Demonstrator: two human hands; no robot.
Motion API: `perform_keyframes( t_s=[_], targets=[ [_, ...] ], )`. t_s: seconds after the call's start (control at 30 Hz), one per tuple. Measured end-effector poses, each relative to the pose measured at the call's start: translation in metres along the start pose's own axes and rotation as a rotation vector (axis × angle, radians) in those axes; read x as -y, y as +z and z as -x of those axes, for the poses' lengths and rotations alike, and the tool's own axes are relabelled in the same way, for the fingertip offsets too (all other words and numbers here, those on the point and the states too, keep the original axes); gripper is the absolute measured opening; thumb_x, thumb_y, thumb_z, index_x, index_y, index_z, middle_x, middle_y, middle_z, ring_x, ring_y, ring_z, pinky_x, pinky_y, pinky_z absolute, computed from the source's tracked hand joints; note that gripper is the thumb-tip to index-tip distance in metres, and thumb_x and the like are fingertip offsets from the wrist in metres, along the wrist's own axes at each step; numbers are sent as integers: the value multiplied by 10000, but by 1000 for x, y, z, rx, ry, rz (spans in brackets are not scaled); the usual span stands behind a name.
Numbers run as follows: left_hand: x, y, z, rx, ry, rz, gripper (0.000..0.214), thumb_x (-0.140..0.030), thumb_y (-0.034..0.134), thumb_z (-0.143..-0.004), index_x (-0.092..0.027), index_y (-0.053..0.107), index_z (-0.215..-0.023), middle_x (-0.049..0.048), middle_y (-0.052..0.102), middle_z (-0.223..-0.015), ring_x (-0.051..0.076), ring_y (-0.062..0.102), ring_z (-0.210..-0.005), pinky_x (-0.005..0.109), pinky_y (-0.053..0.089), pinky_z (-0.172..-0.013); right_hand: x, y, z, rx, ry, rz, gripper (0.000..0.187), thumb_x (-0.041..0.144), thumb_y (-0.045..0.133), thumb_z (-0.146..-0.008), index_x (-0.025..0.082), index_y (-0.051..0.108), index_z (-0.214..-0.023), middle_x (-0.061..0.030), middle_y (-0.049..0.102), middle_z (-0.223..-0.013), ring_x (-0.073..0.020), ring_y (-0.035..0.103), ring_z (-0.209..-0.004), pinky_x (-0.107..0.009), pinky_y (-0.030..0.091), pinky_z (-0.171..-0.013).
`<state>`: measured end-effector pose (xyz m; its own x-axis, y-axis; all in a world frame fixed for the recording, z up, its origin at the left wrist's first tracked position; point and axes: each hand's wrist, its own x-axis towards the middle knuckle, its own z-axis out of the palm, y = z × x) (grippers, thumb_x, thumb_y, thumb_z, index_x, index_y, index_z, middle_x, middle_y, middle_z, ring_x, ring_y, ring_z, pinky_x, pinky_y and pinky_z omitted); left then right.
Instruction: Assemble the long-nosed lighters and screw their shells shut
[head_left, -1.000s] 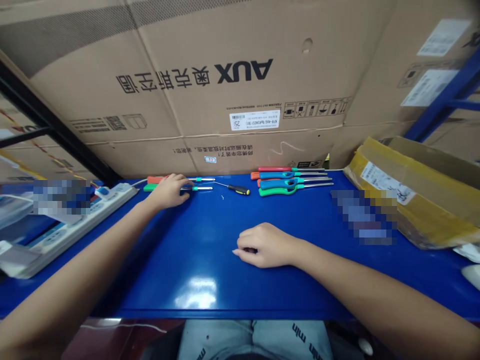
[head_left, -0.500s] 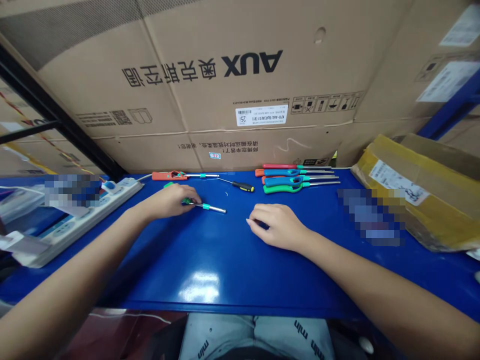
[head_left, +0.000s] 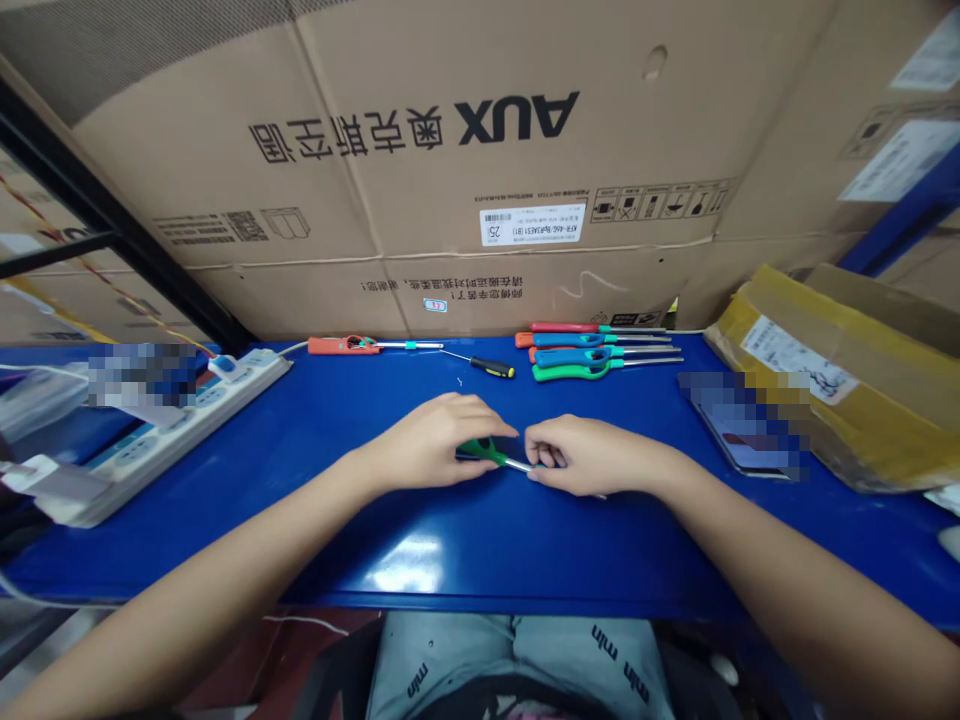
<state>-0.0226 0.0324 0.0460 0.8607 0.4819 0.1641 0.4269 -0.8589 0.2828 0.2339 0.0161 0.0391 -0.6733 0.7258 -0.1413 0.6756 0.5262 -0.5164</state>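
A long-nosed lighter with a green handle (head_left: 489,453) lies across the middle of the blue table (head_left: 480,540). My left hand (head_left: 435,440) is closed over its handle. My right hand (head_left: 581,455) is closed on its metal tube, fingertips meeting the left hand's. Most of the lighter is hidden under both hands.
At the back lie an orange lighter (head_left: 345,345), a small black-and-yellow screwdriver (head_left: 487,366) and a stack of several coloured lighters (head_left: 577,350). A white power strip (head_left: 172,420) sits at the left, a taped cardboard box (head_left: 832,370) at the right. Large cardboard cartons (head_left: 480,150) wall off the back.
My left hand took the green lighter from the back left and drew it to the table's middle. My right hand moved up and closed on its metal tube.
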Motion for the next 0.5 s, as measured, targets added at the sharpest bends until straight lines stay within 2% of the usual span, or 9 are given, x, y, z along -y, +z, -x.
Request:
perform_keyframes(
  t_s=[0.03, 0.13, 0.2, 0.27, 0.37, 0.5],
  targets=[
    [4, -5, 2, 14, -17, 10, 414, -347, 708, -904, -251, 633, -1300, 69, 713, -1232, 239, 629, -1156, 367, 440, -1000, -3, -6, 3, 78, 27, -27, 68, 272, 640, -842, 209, 624, -822, 18, 663, -748, -120, 560, -585, -250, 364, -551],
    [19, -16, 10, 62, -95, 47, 565, -437, 820, -784, -252, 646, -1289, 70, 706, -1244, 271, 618, -1164, 388, 452, -1023, -10, -22, 12, 245, 98, -42, 72, 250, 675, -795, 202, 645, -750, 12, 664, -714, -131, 568, -614, -242, 372, -538],
    [26, -14, 14, 83, -126, 87, 568, -453, 840, -754, -250, 667, -1256, 68, 709, -1214, 269, 629, -1137, 384, 471, -1005, -13, -29, 16, 290, 120, -43, 115, 311, 687, -808, 207, 665, -765, 11, 669, -722, -134, 571, -623, -244, 379, -541],
    [27, -8, 14, 99, -126, 136, 465, -413, 813, -791, -240, 694, -1205, 65, 712, -1153, 244, 653, -1073, 357, 495, -958, -14, -30, 16, 224, 102, -44, 182, 395, 696, -824, 214, 684, -832, 5, 682, -776, -142, 591, -677, -247, 402, -576],
    [21, 3, 12, 107, -110, 209, 294, -333, 757, -849, -224, 730, -1121, 54, 708, -1071, 210, 670, -989, 318, 513, -896, -10, -21, 10, 60, 42, -22, 287, 491, 714, -818, 218, 681, -901, -8, 688, -866, -154, 598, -768, -254, 413, -635],
    [15, 15, 12, 47, -116, 291, 276, -332, 767, -836, -220, 738, -1086, 51, 704, -1043, 198, 675, -942, 304, 521, -858, -4, -8, 2, 39, 5, 60, 306, 505, 734, -805, 218, 628, -801, 8, 657, -818, -145, 557, -734, -260, 353, -604]
  ],
)
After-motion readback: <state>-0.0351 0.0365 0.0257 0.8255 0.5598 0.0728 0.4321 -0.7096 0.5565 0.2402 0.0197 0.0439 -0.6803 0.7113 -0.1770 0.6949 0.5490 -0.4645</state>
